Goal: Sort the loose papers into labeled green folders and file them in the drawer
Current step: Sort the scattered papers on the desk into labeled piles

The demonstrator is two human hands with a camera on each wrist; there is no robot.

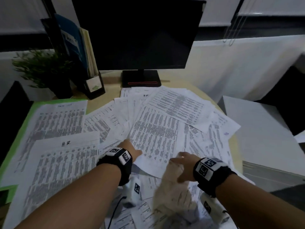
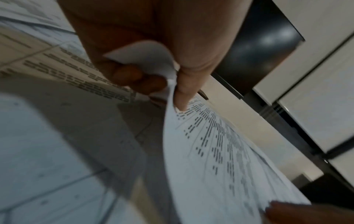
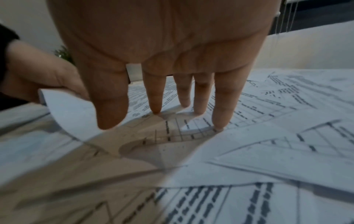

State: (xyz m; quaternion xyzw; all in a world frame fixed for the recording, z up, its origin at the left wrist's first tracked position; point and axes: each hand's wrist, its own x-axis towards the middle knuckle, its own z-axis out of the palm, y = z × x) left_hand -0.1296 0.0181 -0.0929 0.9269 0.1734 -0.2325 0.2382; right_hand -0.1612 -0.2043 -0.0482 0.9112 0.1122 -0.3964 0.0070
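Left hand: the left hand (image 1: pixel 130 150) pinches the near left corner of a printed sheet (image 1: pixel 158 139), thumb on top and curled fingers (image 2: pixel 132 75) beneath, as the left wrist view shows; the corner curls up over the fingers.
Right hand: the right hand (image 1: pixel 183 164) is spread flat with straight fingers (image 3: pixel 222 106), the fingertips pressing down on the same sheet's near edge; it grips nothing.
Printed sheet: it lies between the two hands and runs away from them, on top of the heap, its left corner lifted and the rest flat.
Loose papers: a fan of loose papers (image 1: pixel 206 134) spreads ahead of and to the right of both hands, overlapping one another; more sheets lie under the wrists.
HR page: a page headed "HR" (image 1: pixel 66 156) lies just left of the left forearm, flat.
Green folder: a green folder (image 1: pixel 24 123) sits left of the left hand, open under printed pages, only its edge showing.
Desk: the papers cover most of a pale desk (image 1: pixel 105 86).
Beyond the hands: a dark monitor (image 1: pixel 137 35) stands straight ahead; a potted plant (image 1: pixel 44 68) and a file holder (image 1: pixel 92 83) with upright folders stand ahead to the left.
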